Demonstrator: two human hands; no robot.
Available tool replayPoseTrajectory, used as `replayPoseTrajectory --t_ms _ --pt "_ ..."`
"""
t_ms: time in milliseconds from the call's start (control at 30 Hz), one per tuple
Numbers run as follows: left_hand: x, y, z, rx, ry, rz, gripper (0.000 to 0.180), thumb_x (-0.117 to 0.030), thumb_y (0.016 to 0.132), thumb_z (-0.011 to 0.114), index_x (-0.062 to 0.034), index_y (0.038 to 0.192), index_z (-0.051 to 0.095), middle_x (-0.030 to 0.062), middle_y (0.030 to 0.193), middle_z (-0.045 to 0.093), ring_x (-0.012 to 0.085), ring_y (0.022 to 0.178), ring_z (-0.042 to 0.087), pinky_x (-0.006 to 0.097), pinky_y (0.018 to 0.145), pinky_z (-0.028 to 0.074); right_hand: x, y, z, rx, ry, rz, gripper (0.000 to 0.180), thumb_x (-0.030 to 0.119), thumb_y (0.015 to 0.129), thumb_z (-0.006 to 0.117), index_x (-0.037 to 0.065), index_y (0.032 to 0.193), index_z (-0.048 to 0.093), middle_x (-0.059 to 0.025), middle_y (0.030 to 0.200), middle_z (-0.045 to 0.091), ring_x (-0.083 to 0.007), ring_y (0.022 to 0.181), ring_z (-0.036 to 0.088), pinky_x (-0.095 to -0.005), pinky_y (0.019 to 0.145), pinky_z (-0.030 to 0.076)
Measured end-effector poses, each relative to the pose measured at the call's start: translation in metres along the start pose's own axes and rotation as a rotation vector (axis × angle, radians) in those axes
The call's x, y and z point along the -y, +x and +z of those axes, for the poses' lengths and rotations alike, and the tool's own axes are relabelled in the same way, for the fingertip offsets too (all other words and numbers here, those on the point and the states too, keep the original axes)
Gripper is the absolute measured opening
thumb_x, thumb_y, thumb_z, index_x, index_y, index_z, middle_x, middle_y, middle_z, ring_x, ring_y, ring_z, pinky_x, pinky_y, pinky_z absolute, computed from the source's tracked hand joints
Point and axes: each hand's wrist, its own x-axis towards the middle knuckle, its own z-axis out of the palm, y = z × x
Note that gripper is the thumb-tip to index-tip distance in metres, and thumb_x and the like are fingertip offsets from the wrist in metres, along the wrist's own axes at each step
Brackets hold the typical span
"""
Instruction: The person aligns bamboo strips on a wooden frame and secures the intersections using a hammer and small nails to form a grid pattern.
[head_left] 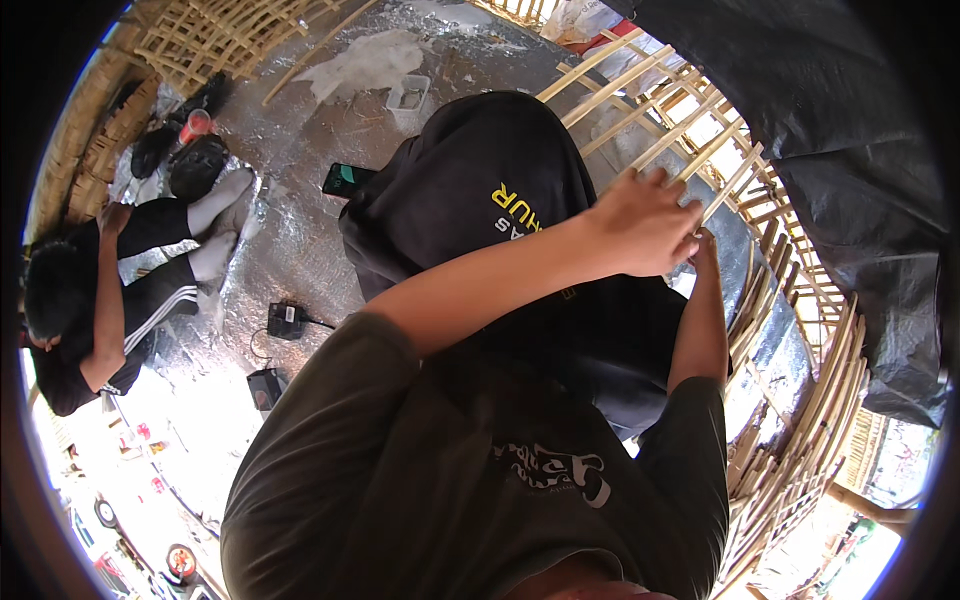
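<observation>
A lattice of pale bamboo strips [683, 128] reaches out at the upper right from beyond my dark-clothed lap. My left hand [645, 222] lies across to the right with its fingers curled at the near ends of the strips, closed on one bamboo strip [735, 183]. Close beside it and partly behind it is my right hand [704, 250]. The right fingers are bent together near the same strip's end; what they pinch is hidden. Black cloth with yellow and white print [480, 160] covers my legs just under my left forearm.
Long loose bamboo strips [800, 420] lie in a bundle at the right. Black plastic sheeting [850, 130] hangs beyond. A phone [347, 180] and a small black box with a cord [286, 320] lie left of me. Another person [110, 290] sits at far left.
</observation>
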Motion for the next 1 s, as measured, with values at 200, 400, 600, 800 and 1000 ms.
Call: replayPoseTrajectory --t_ms 200,400,600,800,1000 --pt "0.045 0.061 0.131 0.585 0.113 -0.255 0.054 -0.031 0.082 0.059 -0.0041 0.129 0.054 0.0184 0.129 0.054 0.0366 0.124 0.047 0.062 0.095 0.036 0.009 -0.018 -0.006 0.015 -0.082 0.09 0.045 0.031 0.077 0.077 0.0 0.106 0.061 -0.0166 0.09 0.068 -0.0257 0.075 0.067 -0.0368 0.052 0.059" --pt "0.083 0.015 0.209 0.444 0.131 -0.482 0.06 -0.029 0.083 0.06 -0.0014 0.135 0.048 0.0219 0.14 0.042 0.0425 0.129 0.039 0.061 0.098 0.033 0.017 -0.043 -0.007 0.082 -0.051 0.204 0.028 0.029 0.088 0.069 0.008 0.1 0.055 -0.003 0.089 0.072 -0.0162 0.075 0.061 -0.0342 0.06 0.053" --pt "0.07 -0.001 0.161 0.202 -0.094 -0.346 0.061 -0.032 0.083 0.066 -0.0022 0.132 0.048 0.0211 0.138 0.044 0.0443 0.125 0.043 0.059 0.095 0.04 0.028 -0.038 -0.002 0.081 -0.015 0.249 0.028 0.025 0.09 0.067 0.008 0.102 0.049 -0.0038 0.089 0.072 -0.0161 0.073 0.06 -0.0346 0.063 0.053" --pt "0.18 -0.05 -0.046 -0.749 -0.497 -0.229 0.011 -0.005 0.083 0.061 -0.006 0.094 0.061 0.0127 0.09 0.067 0.0297 0.078 0.066 0.035 0.069 0.054 0.006 -0.042 -0.014 0.031 0.022 0.3 0.031 0.026 0.089 0.069 0.007 0.102 0.048 -0.005 0.093 0.072 -0.0148 0.07 0.058 -0.0344 0.063 0.054" --pt "0.369 -0.296 -0.041 -0.357 0.363 -1.427 0.045 -0.039 0.094 0.051 -0.0007 0.118 0.056 0.0261 0.109 0.065 0.0442 0.101 0.062 0.051 0.086 0.048 0.016 -0.031 0.004 0.092 0.033 0.252 0.034 0.028 0.09 0.068 0.007 0.106 0.046 -0.0044 0.093 0.072 -0.0132 0.071 0.056 -0.0339 0.063 0.053"
